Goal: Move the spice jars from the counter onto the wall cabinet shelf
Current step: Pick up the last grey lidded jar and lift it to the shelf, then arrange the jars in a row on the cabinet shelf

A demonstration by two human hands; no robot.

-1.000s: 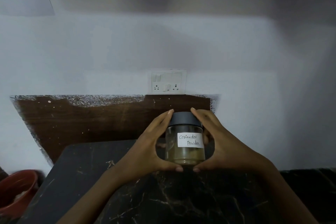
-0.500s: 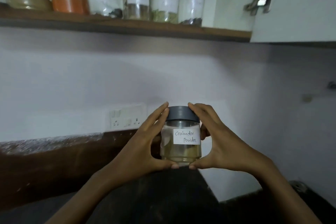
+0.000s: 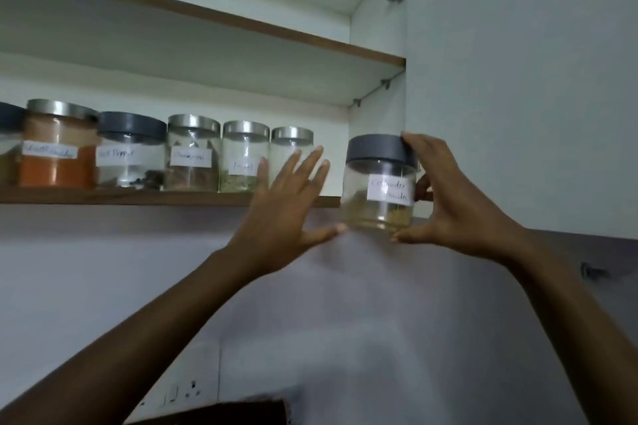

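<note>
Right hand (image 3: 459,203) clamps jar (image 3: 379,183) at shelf (image 3: 138,197) edge | left hand (image 3: 286,203) fingers spread, thumb touching base | next: likely slide jar into gap beside row (image 3: 193,152).

- Both arms reach up, forearms bare.
- Left hand (image 3: 290,203) is spread flat, fingers (image 3: 307,166) straight and apart, thumb out sideways, gripping nothing.
- Right hand (image 3: 448,203) curls in a C, fingers over the top, thumb beneath, clasping a jar (image 3: 379,183).
</note>
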